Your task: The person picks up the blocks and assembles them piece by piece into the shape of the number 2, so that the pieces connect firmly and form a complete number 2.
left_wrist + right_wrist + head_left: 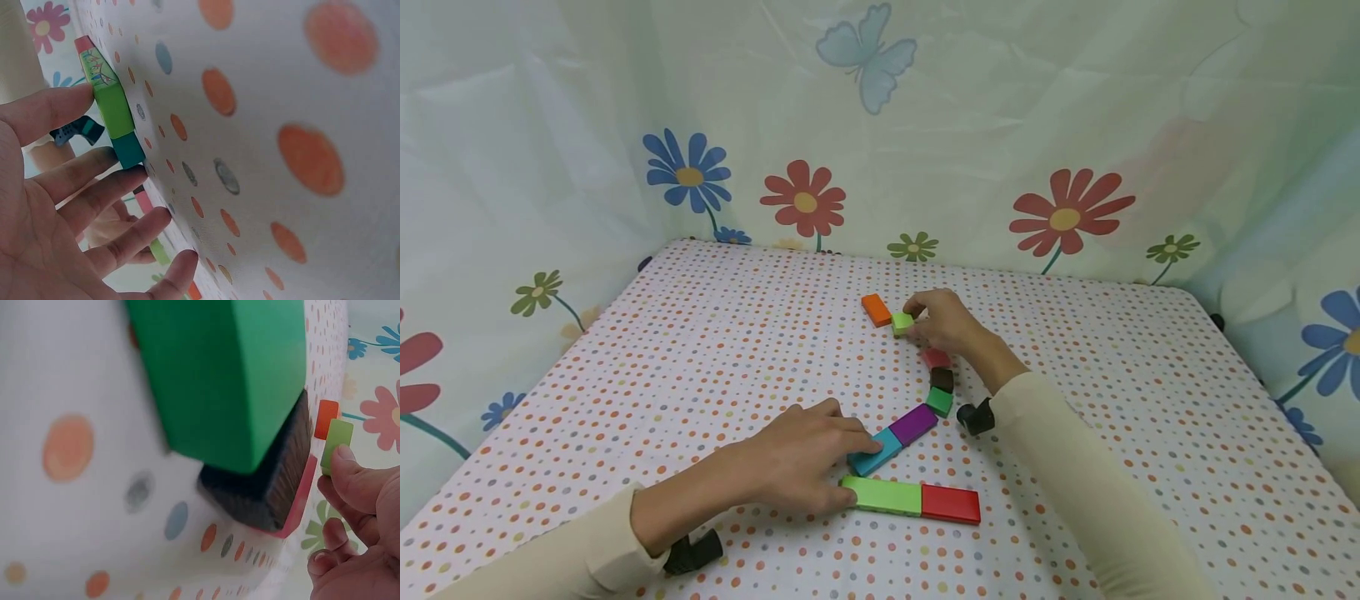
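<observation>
My right hand point(946, 321) pinches a small light-green block point(902, 322) between thumb and fingertips, beside an orange block point(876, 310); the right wrist view shows this light-green block point(337, 440) too. My left hand point(808, 454) lies low over the cloth with fingers spread. Its thumb touches the end of a long light-green block point(883, 495), and a fingertip rests on a blue block point(876, 451). A red block point(951, 504) abuts the long green one, and a purple block point(914, 425) abuts the blue one.
Between the hands, a green block point(939, 401), a dark brown block point(942, 381) and a pinkish-red block point(936, 358) form a curved line. Dotted cloth point(737, 333) covers the table. Flower-printed curtains point(955, 150) stand behind and at both sides.
</observation>
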Demonstrator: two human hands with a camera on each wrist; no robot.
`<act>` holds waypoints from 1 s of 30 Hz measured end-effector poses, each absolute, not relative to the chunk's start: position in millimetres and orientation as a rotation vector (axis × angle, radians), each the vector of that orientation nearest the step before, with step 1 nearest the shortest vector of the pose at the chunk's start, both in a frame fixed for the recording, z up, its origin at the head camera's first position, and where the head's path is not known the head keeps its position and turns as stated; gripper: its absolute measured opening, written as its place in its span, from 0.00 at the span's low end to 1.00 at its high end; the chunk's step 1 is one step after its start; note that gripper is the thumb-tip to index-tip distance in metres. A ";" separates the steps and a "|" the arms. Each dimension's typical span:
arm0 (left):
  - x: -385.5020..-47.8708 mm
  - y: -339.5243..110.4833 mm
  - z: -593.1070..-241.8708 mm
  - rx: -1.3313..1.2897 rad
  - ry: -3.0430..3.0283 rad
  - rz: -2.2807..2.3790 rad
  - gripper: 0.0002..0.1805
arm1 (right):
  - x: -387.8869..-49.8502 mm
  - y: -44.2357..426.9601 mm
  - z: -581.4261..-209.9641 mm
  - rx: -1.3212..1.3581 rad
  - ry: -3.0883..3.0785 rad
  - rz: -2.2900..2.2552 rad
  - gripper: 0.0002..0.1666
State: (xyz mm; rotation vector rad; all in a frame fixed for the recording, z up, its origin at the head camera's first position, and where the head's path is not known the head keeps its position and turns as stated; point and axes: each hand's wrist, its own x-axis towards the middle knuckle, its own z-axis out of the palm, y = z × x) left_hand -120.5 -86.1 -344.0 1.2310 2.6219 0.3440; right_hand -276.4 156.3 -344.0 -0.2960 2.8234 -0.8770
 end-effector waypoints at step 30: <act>-120.0 -84.8 -342.2 1.223 2.620 0.338 0.30 | -275.4 186.4 -350.2 -0.404 2.785 -0.850 0.17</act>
